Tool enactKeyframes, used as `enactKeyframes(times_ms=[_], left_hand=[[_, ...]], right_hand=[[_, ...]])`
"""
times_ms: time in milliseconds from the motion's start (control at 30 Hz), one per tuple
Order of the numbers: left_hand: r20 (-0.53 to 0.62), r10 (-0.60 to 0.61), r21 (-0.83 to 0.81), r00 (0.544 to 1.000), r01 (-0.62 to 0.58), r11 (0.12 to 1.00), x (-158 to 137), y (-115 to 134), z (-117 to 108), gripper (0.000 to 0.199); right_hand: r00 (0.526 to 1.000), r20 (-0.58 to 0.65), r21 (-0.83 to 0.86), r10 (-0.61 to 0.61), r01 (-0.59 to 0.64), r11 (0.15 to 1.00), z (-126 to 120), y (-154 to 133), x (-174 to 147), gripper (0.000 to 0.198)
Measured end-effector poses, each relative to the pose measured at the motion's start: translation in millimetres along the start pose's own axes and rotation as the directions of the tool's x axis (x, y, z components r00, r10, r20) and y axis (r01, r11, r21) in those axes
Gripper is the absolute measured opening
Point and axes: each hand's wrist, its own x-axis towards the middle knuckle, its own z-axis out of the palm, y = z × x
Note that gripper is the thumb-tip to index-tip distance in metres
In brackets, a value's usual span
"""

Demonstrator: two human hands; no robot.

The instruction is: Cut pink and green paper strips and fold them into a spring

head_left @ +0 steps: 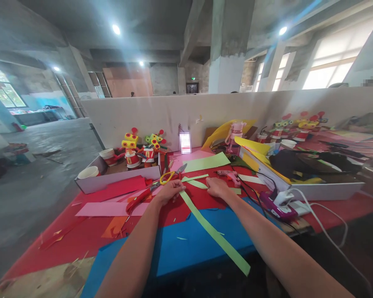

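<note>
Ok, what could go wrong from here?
1. Burn, if it's hot: the pink glue gun lies close to the right hand, nozzle pointing left.
2. Snag or crease: the green strip in the left hand runs past the near edge of the blue sheet.
3. Nick: yellow-handled scissors lie just beyond the left hand, blades exposed.

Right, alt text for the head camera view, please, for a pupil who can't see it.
A person's left hand holds one end of a long green paper strip; the right hand is by shorter green strips. Yellow-handled scissors and a pink glue gun lie nearby, with cup figures beyond.
</note>
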Motion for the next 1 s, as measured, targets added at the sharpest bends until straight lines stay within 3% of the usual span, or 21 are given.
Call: enactKeyframes(times_ms=[67, 133, 233, 300, 433, 500, 600, 700, 767, 867, 933, 1000], left_hand=[[0.024, -0.002, -0.033, 1.000, 0.003, 0.999, 0, -1, -4, 0.044], [0.046, 0.000, -0.051, 0.999, 0.003, 0.999, 0, -2, -6, 0.044], [0.054, -0.003, -0.042, 0.999, 0.005, 0.999, 1, -3, -6, 0.044], [0.052, -0.015, -0.034, 0.999, 0.017, 0.999, 0, -2, -5, 0.045], [0.057, -0.018, -0.039, 0.998, 0.020, 0.999, -2, 2, -2, 0.046], [0.046, -0.021, -0.023, 0.999, 0.022, 0.999, -3, 3, -1, 0.046], [0.045, -0.032, 0.000, 0.998, 0.032, 1.000, -3, 4, -1, 0.046], [0.059, -0.011, 0.001, 0.998, 0.011, 1.000, -2, 3, -1, 0.046], [0.067, 0.010, -0.005, 0.998, -0.010, 1.000, -1, 2, -1, 0.047], [0.092, 0.005, -0.010, 0.996, -0.004, 1.000, -2, 1, -1, 0.047], [0.096, -0.010, -0.013, 0.995, 0.011, 1.000, -1, 0, -1, 0.046], [0.058, -0.003, -0.026, 0.998, 0.004, 1.000, 1, -2, -2, 0.045]], right_hand=[[0.998, 0.002, 0.078, -0.061, 0.060, 0.995, -10, 16, -13, 0.034], [0.980, -0.084, 0.228, -0.178, 0.193, 0.954, -27, 27, -27, 0.037], [0.889, -0.294, 0.430, -0.350, 0.450, 0.782, -58, 29, -38, 0.034], [0.834, -0.425, 0.554, -0.351, 0.546, 0.629, -72, 20, -34, 0.034], [0.811, -0.465, 0.752, -0.356, 0.574, 0.324, -73, -9, -3, 0.032], [0.804, -0.439, 0.796, -0.401, 0.555, 0.241, -65, -23, 12, 0.029], [0.776, -0.415, 0.812, -0.475, 0.551, 0.190, -56, -40, 28, 0.029], [0.792, -0.344, 0.808, -0.505, 0.523, 0.271, -48, -45, 43, 0.031], [0.822, -0.214, 0.751, -0.527, 0.483, 0.449, -38, -40, 55, 0.030], [0.855, -0.039, 0.483, -0.517, 0.469, 0.739, -15, -24, 68, 0.035], [0.871, -0.098, 0.350, -0.481, 0.483, 0.803, -1, -14, 70, 0.040], [0.861, -0.282, 0.341, -0.423, 0.502, 0.795, 11, -10, 67, 0.043]])
